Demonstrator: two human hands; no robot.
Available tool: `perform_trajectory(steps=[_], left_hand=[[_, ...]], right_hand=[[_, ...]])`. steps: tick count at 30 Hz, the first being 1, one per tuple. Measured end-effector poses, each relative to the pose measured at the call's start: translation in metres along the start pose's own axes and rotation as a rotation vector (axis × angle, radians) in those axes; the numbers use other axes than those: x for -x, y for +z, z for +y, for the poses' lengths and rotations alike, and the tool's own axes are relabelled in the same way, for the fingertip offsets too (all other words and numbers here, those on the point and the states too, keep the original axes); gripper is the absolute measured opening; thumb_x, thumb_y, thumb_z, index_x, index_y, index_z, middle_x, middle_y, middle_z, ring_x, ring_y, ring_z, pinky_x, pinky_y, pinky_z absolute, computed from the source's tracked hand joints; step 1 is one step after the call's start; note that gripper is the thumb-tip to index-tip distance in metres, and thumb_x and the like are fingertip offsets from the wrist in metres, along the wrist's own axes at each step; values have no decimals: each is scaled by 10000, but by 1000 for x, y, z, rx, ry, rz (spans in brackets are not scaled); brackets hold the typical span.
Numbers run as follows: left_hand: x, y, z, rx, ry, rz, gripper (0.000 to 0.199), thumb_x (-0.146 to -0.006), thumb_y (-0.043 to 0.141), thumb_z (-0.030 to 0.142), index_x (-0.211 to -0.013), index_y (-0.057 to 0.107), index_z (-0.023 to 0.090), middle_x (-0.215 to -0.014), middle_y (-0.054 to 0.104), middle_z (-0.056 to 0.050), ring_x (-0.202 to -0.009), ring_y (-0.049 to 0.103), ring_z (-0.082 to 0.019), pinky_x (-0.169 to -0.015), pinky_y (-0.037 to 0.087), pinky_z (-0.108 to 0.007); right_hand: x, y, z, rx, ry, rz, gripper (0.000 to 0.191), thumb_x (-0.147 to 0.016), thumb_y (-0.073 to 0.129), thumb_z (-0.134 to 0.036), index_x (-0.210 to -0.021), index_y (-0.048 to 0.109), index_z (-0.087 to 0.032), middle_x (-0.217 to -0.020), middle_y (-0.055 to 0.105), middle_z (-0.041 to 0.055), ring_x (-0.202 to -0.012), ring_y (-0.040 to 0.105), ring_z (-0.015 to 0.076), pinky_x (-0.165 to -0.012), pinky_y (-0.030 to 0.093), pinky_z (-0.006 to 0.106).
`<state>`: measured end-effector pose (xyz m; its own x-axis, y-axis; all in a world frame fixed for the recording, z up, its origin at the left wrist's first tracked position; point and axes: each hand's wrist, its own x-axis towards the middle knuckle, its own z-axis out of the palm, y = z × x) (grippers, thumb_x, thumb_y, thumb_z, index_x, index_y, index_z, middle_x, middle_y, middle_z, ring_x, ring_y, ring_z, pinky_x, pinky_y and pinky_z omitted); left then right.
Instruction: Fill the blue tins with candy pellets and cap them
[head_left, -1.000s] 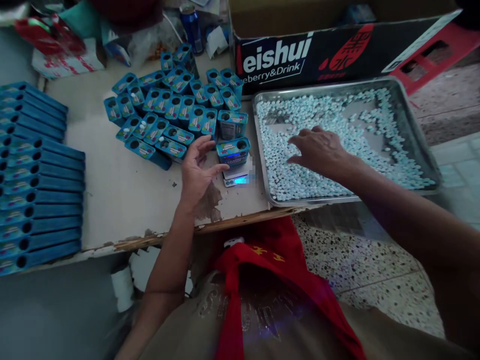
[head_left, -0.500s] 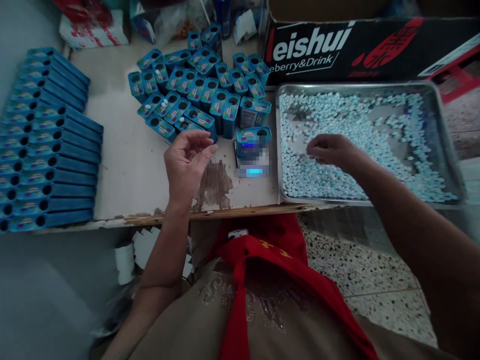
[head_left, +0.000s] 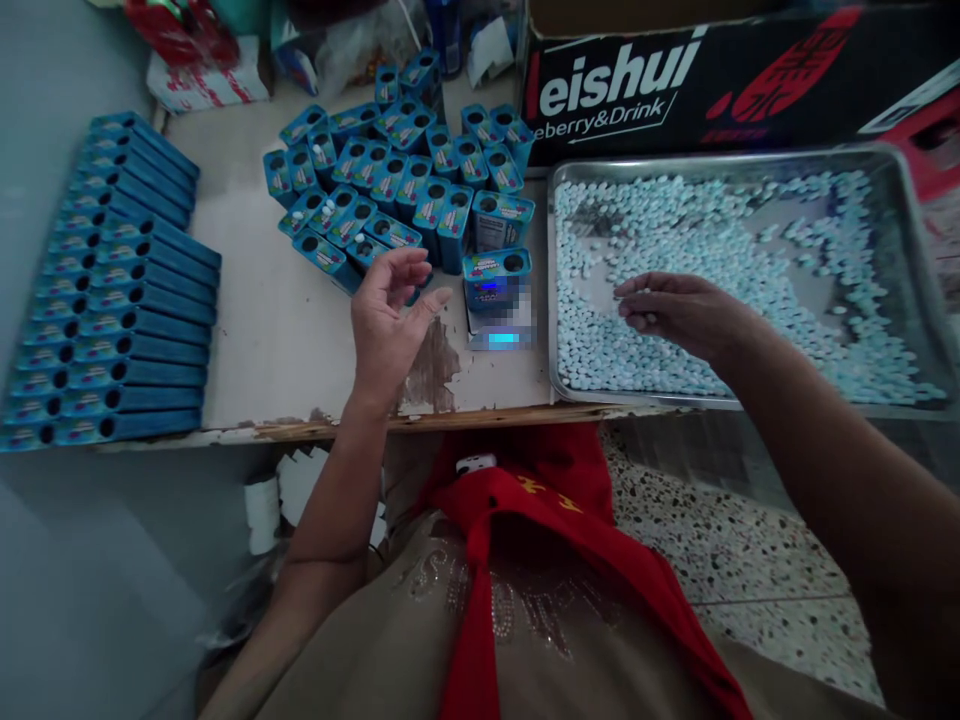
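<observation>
The right hand (head_left: 667, 310) is over the left part of a metal tray (head_left: 637, 397), in among pale blue tablets (head_left: 600, 350); its grip looks narrow, fingers bunched toward the thumb, though whether it is closed on any tablets I cannot tell; the left hand (head_left: 394, 320) is above the worktop (head_left: 277, 330) with a parted grip, fingers curled and thumb stretched rightward; a blue candy box (head_left: 499, 265) stands upright on a small digital scale (head_left: 502, 338), near that thumb, apart from it, and between the two hands; more blue boxes (head_left: 390, 180) cluster beyond the left hand, white tablets lying on a few lids; a black carton (head_left: 615, 110) stands behind the tray.
</observation>
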<state>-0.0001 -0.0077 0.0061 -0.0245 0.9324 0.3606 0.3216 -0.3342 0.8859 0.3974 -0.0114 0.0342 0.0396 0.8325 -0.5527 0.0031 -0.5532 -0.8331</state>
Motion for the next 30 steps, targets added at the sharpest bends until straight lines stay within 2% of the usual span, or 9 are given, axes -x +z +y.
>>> perform_trajectory(steps=[3, 7, 10, 13, 15, 18, 23, 28, 30], left_hand=[[-3, 8, -10, -17, -50, -25, 612, -914, 1058, 406, -1426, 730, 340, -1348, 795, -50, -1355, 791, -290, -1185, 677, -454], [-4, 26, -26, -11, -127, -60, 683, -869, 1047, 286, -1459, 705, 331, -1370, 776, -72, -1385, 772, -329, -1208, 663, -529], [-3, 42, -32, 14, -177, -86, 698, -826, 1026, 225, -1439, 708, 322, -1380, 787, -78, -1380, 771, -343, -1202, 658, -558], [-2, 50, -32, 41, -211, -87, 667, -825, 1014, 250, -1417, 712, 310, -1384, 800, -82, -1371, 776, -345, -1178, 659, -549], [-2, 48, -31, 44, -219, -74, 654, -831, 1003, 270, -1417, 715, 305, -1385, 802, -85, -1367, 777, -342, -1162, 662, -534], [-1, 32, -33, 40, -229, -32, 665, -821, 988, 268, -1428, 718, 304, -1379, 797, -87, -1353, 777, -328, -1159, 663, -519], [3, 7, -40, 75, -243, -18, 698, -791, 997, 267, -1431, 720, 300, -1324, 813, -76, -1250, 794, -294, -1140, 679, -506], [6, 5, -34, 124, -232, -79, 734, -799, 1001, 288, -1471, 710, 325, -1373, 801, -74, -1187, 801, -275, -1080, 700, -475], [7, 5, -32, 135, -227, -84, 728, -806, 995, 289, -1474, 709, 329, -1397, 794, -79, -1186, 801, -274, -1077, 702, -475]], right_hand=[[1, -1, 1, 102, -14, -70, 120, -950, 901, -183, -918, 785, -195, -793, 690, 50, -652, 511, 134, -592, 409, 256], [4, 5, -4, 115, -42, -142, 252, -914, 996, -326, -958, 771, -220, -782, 671, 33, -640, 472, 140, -583, 332, 295], [3, 22, -16, 151, -129, -218, 344, -895, 1015, -426, -974, 738, -239, -778, 658, 13, -637, 462, 140, -592, 310, 293], [-3, 50, -39, 293, -281, -313, 320, -965, 955, -462, -962, 709, -258, -755, 634, -5, -642, 480, 149, -616, 346, 300], [-8, 71, -59, 455, -395, -318, 270, -1012, 910, -478, -984, 738, -272, -757, 636, -9, -672, 528, 168, -648, 400, 315], [-15, 98, -85, 755, -526, -279, 210, -1028, 887, -485, -1050, 822, -286, -815, 692, 3, -795, 642, 210, -731, 482, 340], [-20, 120, -104, 1109, -605, -267, 167, -975, 913, -368, -1116, 899, -281, -929, 763, 13, -953, 746, 248, -864, 534, 360], [-18, 119, -107, 1154, -547, -235, 349, -889, 991, -268, -1225, 899, -274, -985, 803, 27, -968, 760, 281, -888, 585, 406], [-20, 115, -108, 1070, -522, -225, 317, -891, 1007, -298, -1186, 896, -273, -965, 801, 45, -983, 751, 301, -862, 613, 424]])
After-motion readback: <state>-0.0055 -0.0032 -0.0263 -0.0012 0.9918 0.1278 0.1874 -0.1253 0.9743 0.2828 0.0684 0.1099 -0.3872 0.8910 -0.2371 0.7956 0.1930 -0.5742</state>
